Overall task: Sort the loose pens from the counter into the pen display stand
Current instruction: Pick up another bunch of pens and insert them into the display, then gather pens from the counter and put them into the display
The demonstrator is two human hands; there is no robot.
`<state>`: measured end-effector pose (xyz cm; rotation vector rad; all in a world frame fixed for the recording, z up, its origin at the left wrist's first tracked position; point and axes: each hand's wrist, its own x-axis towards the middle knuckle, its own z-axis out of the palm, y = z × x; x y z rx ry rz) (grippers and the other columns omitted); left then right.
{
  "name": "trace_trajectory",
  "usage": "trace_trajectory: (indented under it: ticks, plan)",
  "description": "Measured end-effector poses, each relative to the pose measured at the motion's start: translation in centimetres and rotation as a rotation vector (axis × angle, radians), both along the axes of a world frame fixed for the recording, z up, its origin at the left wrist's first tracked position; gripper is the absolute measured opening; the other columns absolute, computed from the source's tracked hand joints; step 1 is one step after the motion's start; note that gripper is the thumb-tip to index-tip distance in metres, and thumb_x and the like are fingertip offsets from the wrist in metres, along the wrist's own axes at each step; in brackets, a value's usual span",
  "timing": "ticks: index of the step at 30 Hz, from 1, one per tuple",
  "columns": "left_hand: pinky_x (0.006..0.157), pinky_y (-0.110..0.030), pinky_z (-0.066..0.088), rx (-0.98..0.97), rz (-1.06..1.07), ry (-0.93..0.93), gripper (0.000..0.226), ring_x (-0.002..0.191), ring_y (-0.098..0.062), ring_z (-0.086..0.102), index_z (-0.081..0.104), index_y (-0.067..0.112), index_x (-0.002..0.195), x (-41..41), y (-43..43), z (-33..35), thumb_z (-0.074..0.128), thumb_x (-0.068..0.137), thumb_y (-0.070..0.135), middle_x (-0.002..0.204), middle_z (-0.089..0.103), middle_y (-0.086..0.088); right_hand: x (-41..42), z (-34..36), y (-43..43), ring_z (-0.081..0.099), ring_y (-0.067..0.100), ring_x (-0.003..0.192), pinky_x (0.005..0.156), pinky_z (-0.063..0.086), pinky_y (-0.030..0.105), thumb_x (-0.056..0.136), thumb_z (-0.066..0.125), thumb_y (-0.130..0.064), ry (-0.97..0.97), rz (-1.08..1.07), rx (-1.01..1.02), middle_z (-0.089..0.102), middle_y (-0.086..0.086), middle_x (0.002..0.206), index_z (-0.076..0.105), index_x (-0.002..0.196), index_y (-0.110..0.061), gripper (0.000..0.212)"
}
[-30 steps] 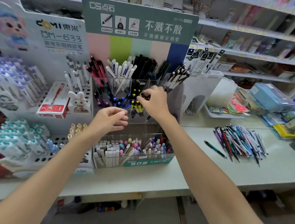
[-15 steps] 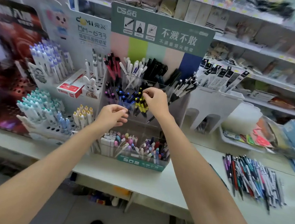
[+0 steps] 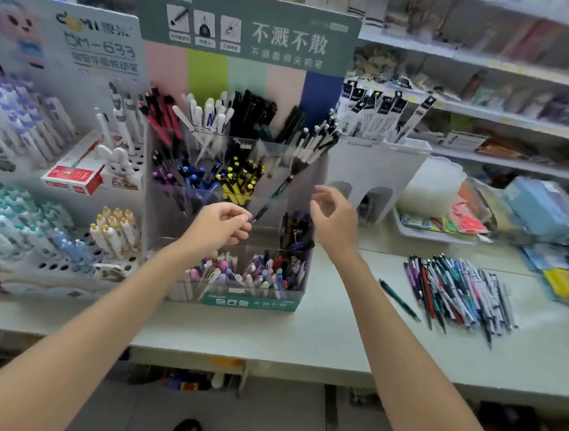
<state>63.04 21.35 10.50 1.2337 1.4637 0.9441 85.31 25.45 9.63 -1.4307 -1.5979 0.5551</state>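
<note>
Pulling away from the yellow-capped pens [image 3: 241, 180] in the pen display stand [image 3: 251, 303], the right hand [image 3: 334, 216] now hangs at the stand's 3 o'clock edge, fingers spread and empty, so I judge one pen was just put in. The left hand [image 3: 220, 223] stays before the stand, loosely curled, with no pen visible. The loose pens [image 3: 458, 292] lie heaped on the worktop [image 3: 300, 337] at 4 o'clock from the stand, well apart; many remain to sort.

Bright, even indoor light with faint shadows; motion blur smears everything; wide-angle distortion bends the edges.
</note>
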Motion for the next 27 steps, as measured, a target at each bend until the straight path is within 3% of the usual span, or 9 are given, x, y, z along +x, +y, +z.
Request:
trace_trajectory:
  ticks: [4,7,12,17,20,23,27]
  plan:
    - [0.067,-0.020,0.055,-0.029,-0.135,-0.017,0.013,0.076,-0.013,0.065,0.063,0.009,0.106,9.6,-0.5,-1.1,0.052,0.101,0.013,0.092,0.069,-0.006,11.4,-3.3,-3.7,0.057,0.020,0.113,0.102,0.045,0.036,0.086,0.064,-0.012,-0.182,-0.197,-0.159,0.067,0.005,0.119,0.066,0.120,-0.011,0.034]
    - [0.071,-0.024,0.054,-0.074,-0.241,-0.049,0.010,0.074,-0.014,0.064,0.061,0.009,0.105,17.8,-1.5,-2.3,0.053,0.100,0.012,0.092,0.066,-0.007,19.6,-5.4,-6.4,0.057,0.025,0.116,0.100,0.045,0.039,0.084,0.062,-0.012,-0.270,-0.297,-0.295,0.066,0.006,0.120,0.066,0.119,-0.011,0.035]
    - [0.071,-0.025,0.051,-0.152,-0.277,-0.027,0.006,0.074,-0.015,0.063,0.063,0.012,0.096,28.0,-2.4,-6.2,0.057,0.097,0.011,0.093,0.065,-0.007,29.2,-8.3,-10.0,0.054,0.023,0.122,0.103,0.045,0.042,0.091,0.053,-0.004,-0.200,-0.372,-0.426,0.061,0.005,0.131,0.061,0.128,-0.013,0.039]
    - [0.079,-0.036,0.054,-0.258,-0.296,0.090,0.016,0.084,-0.022,0.062,0.063,0.007,0.110,34.3,-1.2,-11.3,0.056,0.096,0.011,0.098,0.061,-0.008,35.6,-11.1,-9.7,0.055,0.024,0.121,0.100,0.046,0.038,0.094,0.054,-0.004,-0.154,-0.373,-0.465,0.059,0.007,0.131,0.061,0.127,-0.012,0.035]
    - [0.083,-0.042,0.056,-0.308,-0.190,0.183,0.018,0.085,-0.026,0.065,0.062,0.007,0.109,38.0,1.0,-14.5,0.058,0.093,0.015,0.099,0.064,-0.011,38.6,-11.9,-7.6,0.054,0.024,0.121,0.104,0.044,0.038,0.093,0.053,-0.002,-0.202,-0.343,-0.427,0.060,0.007,0.130,0.061,0.127,-0.011,0.036]
    - [0.077,-0.033,0.047,-0.302,-0.106,0.371,0.043,0.095,-0.030,0.060,0.049,0.004,0.127,42.0,3.0,-17.1,0.064,0.091,0.023,0.111,0.061,-0.012,41.4,-12.5,-4.9,0.054,0.022,0.120,0.105,0.042,0.032,0.092,0.052,-0.001,-0.238,-0.315,-0.382,0.061,0.006,0.127,0.063,0.124,-0.011,0.036]
    - [0.065,-0.036,0.039,-0.181,-0.108,0.573,0.078,0.082,-0.030,0.053,0.019,0.007,0.149,45.5,4.2,-19.1,0.066,0.086,0.008,0.124,0.049,-0.020,44.5,-13.1,-2.1,0.052,0.019,0.118,0.100,0.036,0.023,0.093,0.052,-0.003,-0.254,-0.249,-0.389,0.061,0.004,0.125,0.064,0.123,-0.013,0.034]
